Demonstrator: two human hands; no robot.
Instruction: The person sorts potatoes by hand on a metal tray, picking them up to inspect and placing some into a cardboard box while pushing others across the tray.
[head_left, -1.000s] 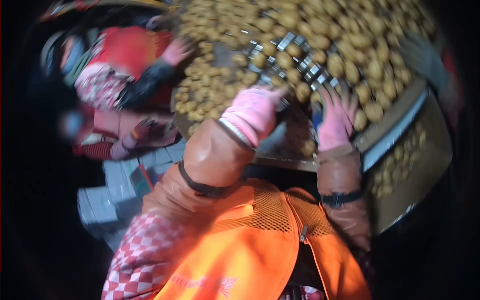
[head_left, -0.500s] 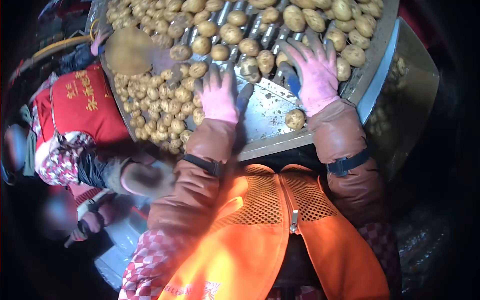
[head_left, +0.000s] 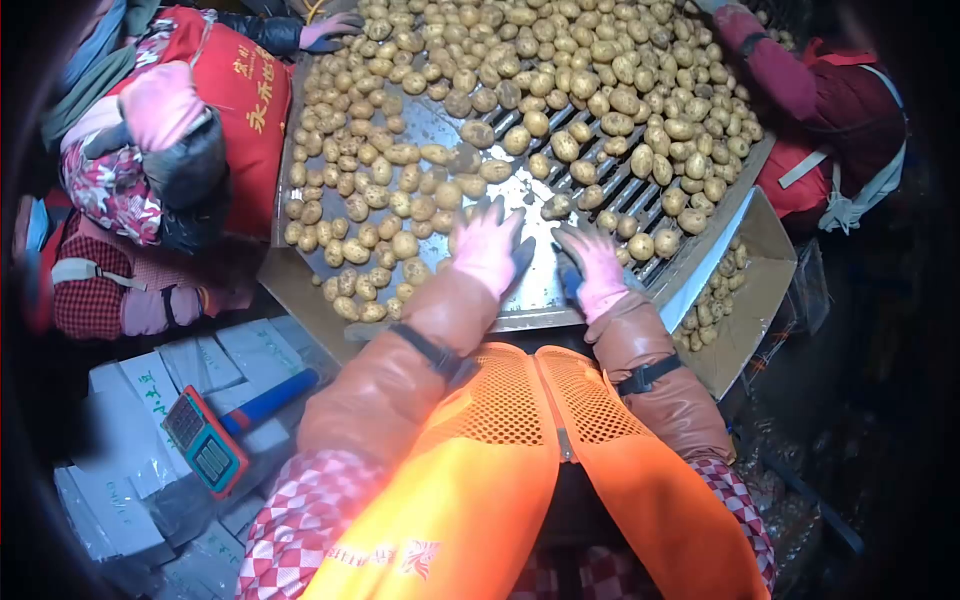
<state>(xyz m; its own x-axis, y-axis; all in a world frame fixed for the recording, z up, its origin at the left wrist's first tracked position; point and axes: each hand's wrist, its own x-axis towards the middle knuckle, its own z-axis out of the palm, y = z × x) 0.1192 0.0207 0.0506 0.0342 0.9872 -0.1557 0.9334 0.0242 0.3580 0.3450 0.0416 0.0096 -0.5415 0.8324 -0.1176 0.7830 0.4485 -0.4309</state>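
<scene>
Below wrists, near table edge is hidden by brown sleeves; frame corners dark. Left hand (head_left: 487, 250) and right hand (head_left: 592, 262), pink gloves, lie flat on metal table (head_left: 541, 297), fingers spread, gripping nothing. Potatoes (head_left: 404, 243) lie ahead, nearest just beside fingertips. Co-worker's red apron (head_left: 250, 110) at left, cardboard box (head_left: 760, 290) at right.
</scene>
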